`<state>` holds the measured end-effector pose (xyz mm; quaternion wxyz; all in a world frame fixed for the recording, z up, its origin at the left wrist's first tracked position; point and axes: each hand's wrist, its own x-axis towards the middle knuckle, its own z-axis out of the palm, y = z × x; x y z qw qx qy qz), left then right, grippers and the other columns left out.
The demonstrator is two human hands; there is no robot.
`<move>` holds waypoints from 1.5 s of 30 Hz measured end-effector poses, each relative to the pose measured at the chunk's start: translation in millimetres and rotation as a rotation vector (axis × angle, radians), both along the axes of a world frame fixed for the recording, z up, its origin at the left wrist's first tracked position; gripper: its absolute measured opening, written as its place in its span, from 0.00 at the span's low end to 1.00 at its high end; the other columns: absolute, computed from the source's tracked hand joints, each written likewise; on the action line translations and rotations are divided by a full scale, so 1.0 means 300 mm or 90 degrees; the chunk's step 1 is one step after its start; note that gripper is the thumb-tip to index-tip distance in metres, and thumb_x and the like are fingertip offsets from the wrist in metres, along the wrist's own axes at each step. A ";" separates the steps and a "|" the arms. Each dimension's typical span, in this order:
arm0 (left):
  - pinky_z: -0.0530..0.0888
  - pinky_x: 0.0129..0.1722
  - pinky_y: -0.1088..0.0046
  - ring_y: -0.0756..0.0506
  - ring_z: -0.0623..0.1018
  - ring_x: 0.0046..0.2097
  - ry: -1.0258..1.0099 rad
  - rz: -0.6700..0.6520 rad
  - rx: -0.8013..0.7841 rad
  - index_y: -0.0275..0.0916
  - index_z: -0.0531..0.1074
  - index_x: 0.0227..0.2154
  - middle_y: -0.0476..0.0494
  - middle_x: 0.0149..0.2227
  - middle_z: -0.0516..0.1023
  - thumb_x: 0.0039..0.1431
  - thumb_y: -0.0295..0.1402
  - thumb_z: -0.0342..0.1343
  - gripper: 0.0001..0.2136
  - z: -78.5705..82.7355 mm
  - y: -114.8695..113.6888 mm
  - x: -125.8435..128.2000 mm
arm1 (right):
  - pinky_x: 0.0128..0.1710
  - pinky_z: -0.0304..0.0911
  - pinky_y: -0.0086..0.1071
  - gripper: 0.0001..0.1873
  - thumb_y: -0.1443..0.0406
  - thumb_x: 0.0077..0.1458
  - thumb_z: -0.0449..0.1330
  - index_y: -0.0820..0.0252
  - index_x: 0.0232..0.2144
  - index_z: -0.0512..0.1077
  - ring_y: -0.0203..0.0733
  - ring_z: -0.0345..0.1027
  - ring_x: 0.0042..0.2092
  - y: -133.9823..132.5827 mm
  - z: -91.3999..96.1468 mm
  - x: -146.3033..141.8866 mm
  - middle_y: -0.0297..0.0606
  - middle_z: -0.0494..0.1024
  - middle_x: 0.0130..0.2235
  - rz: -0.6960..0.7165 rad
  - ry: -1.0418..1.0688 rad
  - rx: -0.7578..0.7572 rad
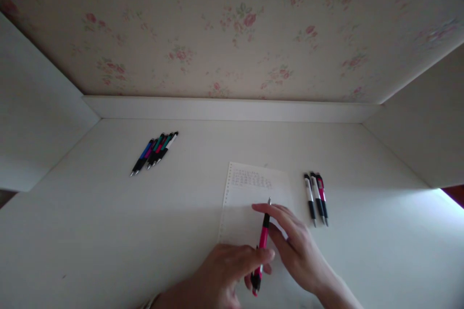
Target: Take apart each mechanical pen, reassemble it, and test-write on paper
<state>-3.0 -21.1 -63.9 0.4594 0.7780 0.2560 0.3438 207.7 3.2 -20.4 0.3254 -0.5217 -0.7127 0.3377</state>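
Wall (203, 24): one, patterned with pink flowers, standing behind the work area. Tabletop (108, 227): one, white, carrying all loose items. Side panels (39, 116): two, white, one at each end of the tabletop. Board (224, 108): one, white, running along the foot of the wall.

Paper sheet (237, 217): one, lying flat near the middle of the tabletop. Its left edge is perforated; several rows of small marks occupy the top part, too faint to read.

Hands: two, both over the lower part of the paper sheet. The left hand (232, 265) is closed on a pink pen (263, 239), with the thumb across the rear half of the barrel. The right hand (297, 246) has its fingers extended beside the front half, the index finger crossing the pen near its metal tip; whether it also grips cannot be told. The pink pen thus lies between the two hands, tip directed away from the person.

Left group of pens (159, 147): apparently six, side by side and slanted, in blue, purple, green, red, teal and white; overlap limits certainty. Right group of pens (316, 195): three, side by side, tips toward the person; two white, one pinkish red. Both groups lie apart from the hands.
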 end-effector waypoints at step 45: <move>0.67 0.55 0.69 0.47 0.74 0.53 0.253 -0.013 0.374 0.40 0.74 0.42 0.52 0.53 0.78 0.68 0.35 0.54 0.06 0.035 0.039 0.051 | 0.22 0.51 0.29 0.09 0.65 0.48 0.53 0.55 0.17 0.62 0.36 0.59 0.22 0.301 -0.034 -0.128 0.27 0.64 0.17 -0.275 -0.008 -0.082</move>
